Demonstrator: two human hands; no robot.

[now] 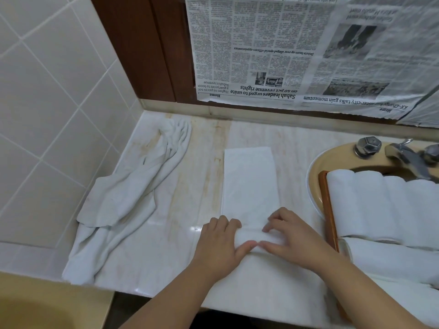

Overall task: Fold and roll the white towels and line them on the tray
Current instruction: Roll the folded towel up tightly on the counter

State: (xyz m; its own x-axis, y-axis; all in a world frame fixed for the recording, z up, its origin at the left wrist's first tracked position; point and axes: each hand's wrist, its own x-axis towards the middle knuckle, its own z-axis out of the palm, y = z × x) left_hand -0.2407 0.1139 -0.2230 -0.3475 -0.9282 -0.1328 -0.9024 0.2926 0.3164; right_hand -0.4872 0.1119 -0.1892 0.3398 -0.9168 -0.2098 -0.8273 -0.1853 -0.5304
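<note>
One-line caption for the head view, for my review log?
Both hands, left hand and right hand, roll a folded white towel beside the tray of rolled towels.

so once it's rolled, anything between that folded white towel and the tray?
Nothing visible. Both hands, left hand and right hand, grip the folded white towel; bare marble counter lies between it and the wooden tray of rolled white towels.

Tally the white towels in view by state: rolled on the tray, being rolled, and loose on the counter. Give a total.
Rolled towels on the tray: 4 visible
Folded towel being rolled under left hand and right hand: 1
Crumpled towel pile, separate pieces unclear: 1
Total: 6
</note>
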